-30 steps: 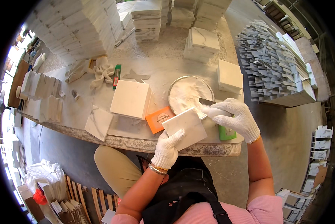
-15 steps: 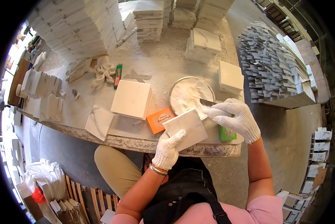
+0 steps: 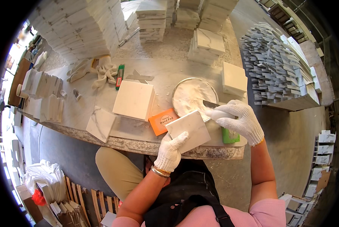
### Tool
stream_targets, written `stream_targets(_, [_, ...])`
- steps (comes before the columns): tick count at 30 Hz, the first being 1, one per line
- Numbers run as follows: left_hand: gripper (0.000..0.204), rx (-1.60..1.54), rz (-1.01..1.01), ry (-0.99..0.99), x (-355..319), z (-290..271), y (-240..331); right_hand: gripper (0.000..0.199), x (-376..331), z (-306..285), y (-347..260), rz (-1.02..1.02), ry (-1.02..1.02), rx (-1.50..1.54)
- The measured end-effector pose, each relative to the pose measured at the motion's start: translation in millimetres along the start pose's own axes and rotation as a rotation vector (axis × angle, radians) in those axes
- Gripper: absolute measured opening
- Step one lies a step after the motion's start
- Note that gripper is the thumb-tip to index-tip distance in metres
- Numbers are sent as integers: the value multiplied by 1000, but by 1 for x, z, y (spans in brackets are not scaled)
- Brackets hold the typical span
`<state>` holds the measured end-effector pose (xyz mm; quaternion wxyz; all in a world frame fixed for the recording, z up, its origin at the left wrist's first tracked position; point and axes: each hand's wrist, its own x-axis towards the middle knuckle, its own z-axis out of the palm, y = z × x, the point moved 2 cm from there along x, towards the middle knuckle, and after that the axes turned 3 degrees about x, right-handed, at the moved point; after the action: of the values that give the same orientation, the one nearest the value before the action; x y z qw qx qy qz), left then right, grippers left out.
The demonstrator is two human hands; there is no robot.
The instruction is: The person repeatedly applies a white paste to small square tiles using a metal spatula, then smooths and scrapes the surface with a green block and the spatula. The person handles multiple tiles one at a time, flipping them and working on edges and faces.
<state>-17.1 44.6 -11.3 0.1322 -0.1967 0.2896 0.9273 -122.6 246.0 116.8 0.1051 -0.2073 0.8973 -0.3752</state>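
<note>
My left hand [image 3: 170,152], in a white knit glove, grips the lower left edge of a square white marble tile [image 3: 190,131], thumb on its face. The tile is tilted above the table's front edge. My gloved right hand [image 3: 239,119] is closed round a putty knife [image 3: 211,104]; its handle is mostly hidden by the fingers. The blade reaches over a round pan of white paste [image 3: 192,92], just beyond the tile. An orange hand pad [image 3: 162,122] lies left of the tile, partly covered by it. A green block [image 3: 230,135] lies under my right hand.
Tile stacks stand left of the pan [image 3: 133,99] and right of it [image 3: 234,78]. A veined tile [image 3: 101,123] lies near the front edge. Spare gloves [image 3: 103,71], a green box [image 3: 120,76] and flat metal blades [image 3: 140,76] lie behind. Tall tile stacks [image 3: 75,30] rise at the back.
Almost nothing differs. The view has shifted very slightly, and both hands keep the same hold on the tile and the putty knife.
</note>
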Motion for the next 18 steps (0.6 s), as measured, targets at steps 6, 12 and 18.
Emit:
stream_targets(6, [51, -1, -2, 11, 1, 0, -1, 35, -1, -1, 1, 32, -47, 9])
stream_targets(12, [47, -9, 15, 9, 0, -4, -3, 34, 6, -7, -10, 129, 76, 298])
stream_targets(18, [45, -8, -7, -3, 2, -4, -4, 31, 61, -10, 5, 71, 116, 361])
